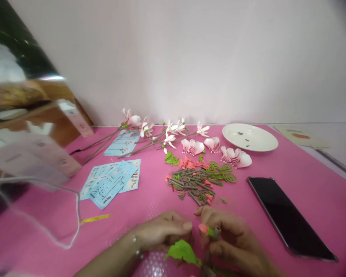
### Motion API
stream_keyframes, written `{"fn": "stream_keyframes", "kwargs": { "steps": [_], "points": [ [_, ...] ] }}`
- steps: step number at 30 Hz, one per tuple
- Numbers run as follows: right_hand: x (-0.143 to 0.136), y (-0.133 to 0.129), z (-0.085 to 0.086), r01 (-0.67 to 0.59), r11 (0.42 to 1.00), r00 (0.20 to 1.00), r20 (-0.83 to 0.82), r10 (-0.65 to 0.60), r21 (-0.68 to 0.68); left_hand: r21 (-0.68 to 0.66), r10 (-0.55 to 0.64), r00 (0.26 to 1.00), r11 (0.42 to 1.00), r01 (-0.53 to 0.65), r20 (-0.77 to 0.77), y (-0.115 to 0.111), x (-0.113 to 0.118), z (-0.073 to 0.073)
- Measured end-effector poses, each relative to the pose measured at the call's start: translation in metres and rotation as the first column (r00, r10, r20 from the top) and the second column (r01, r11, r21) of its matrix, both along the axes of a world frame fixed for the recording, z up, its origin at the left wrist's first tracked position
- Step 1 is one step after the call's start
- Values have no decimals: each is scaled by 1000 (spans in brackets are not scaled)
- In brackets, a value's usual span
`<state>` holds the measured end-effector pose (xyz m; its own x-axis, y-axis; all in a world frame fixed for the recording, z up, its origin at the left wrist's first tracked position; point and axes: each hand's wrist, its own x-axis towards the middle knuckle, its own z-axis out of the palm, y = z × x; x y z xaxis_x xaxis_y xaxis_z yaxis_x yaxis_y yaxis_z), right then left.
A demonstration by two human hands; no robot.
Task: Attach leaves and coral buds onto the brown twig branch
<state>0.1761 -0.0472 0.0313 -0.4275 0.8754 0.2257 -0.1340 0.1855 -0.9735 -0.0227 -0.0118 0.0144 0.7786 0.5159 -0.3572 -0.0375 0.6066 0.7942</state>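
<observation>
A: Log entry. State of the work?

B: Part built, I judge. The stem [217, 232] on my feed has a leaf [183, 251] and a pink bud [203, 228] on or against it; which joints are seated, I cannot tell. Still loose: the pile [190, 182] of brown, green and pink bits, plus petals [239, 159] behind it to the right. Flowering branches [170, 139], assembled, lie beyond the pile, leftward.

A: Where is the stem?

B: On the near side of the pile, apart from it, at the lower edge of my view.

A: Fingers?

B: Right hand [236, 240]: thumb and fingers closed on the stem. Left hand [164, 231]: fingers curled, thumb extended over them, just above the leaf. Contact with the leaf, or anything inside the curl: I cannot tell.

A: Surroundings?

B: Blue sheets [112, 182] left of the pile; phone [288, 215] to its right; plate [262, 144] behind it to the right, a few small dark bits on it. The hands look slightly blurred, so I record fine contact as uncertain.
</observation>
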Motion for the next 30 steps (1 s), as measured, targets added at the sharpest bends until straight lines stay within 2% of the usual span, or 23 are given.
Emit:
{"fn": "stream_keyframes", "kwargs": {
  "steps": [5, 8, 15, 20, 23, 27, 30],
  "points": [
    [-1, -5, 5, 35, 999, 991, 127, -36, 11, -4, -226, 973, 974, 226, 38, 1, -5, -4],
    [-5, -5, 8, 12, 997, 992, 128, -21, 72, -10, -310, 949, 950, 311, 48, -1, -5, -4],
    [-4, -5, 14, -41, 996, 990, 134, 30, 75, -6, -376, 926, 927, 376, -37, 1, -7, 14],
    [-5, -5, 22, -41, 988, 988, 156, 17, 152, -14, -430, 899, 903, 430, -89, 2, -7, 22],
    [-6, -3, 24, -52, 985, 986, 165, 24, 167, -8, -434, 895, 900, 436, -105, 1, -7, 18],
    [-5, -3, 19, -23, 980, 992, 128, -2, 196, 24, -415, 905, 908, 419, -88, 1, -9, 7],
    [-4, -3, 12, 2, 982, 998, 68, -16, 189, 52, -335, 941, 940, 338, -57, 0, -9, -5]
  ]
}}
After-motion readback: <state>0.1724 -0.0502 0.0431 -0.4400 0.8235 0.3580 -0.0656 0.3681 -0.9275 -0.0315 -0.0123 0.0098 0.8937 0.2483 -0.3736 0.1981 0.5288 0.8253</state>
